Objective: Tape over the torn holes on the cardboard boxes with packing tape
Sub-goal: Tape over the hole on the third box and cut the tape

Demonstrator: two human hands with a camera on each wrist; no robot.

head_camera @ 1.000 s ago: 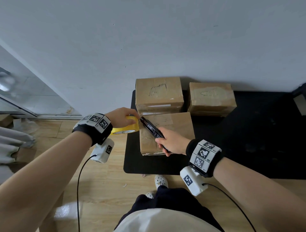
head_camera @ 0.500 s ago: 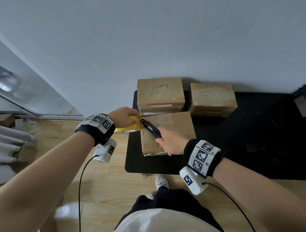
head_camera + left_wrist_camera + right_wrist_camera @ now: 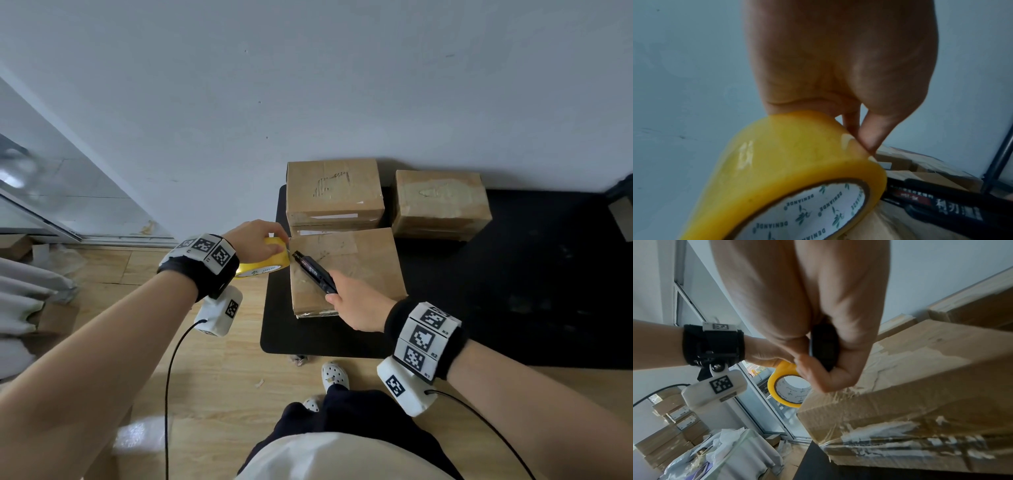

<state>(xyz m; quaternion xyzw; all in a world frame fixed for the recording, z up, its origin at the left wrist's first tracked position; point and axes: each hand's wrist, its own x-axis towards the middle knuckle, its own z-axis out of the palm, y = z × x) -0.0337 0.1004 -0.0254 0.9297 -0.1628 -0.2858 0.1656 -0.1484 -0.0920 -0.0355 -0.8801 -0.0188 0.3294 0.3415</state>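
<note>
My left hand (image 3: 255,240) grips a yellow roll of packing tape (image 3: 265,263) just off the left edge of the nearest cardboard box (image 3: 363,263); the roll fills the left wrist view (image 3: 789,170). My right hand (image 3: 358,301) holds a black utility knife (image 3: 313,270), its tip pointing at the stretch of tape between roll and box. In the right wrist view the knife's butt (image 3: 823,345) shows inside my fist, with the roll (image 3: 786,382) behind. Clear tape covers the box's top left part. The blade itself is too small to make out.
Two more cardboard boxes stand behind by the wall, one (image 3: 334,193) with a torn patch on top, the other (image 3: 442,202) to its right with a taped patch. All sit on a black mat (image 3: 513,291) over a wooden floor. My feet (image 3: 334,375) are near the mat's front edge.
The right hand has slid the knife a little up and left toward the tape roll. The left hand holds the roll in about the same place.
</note>
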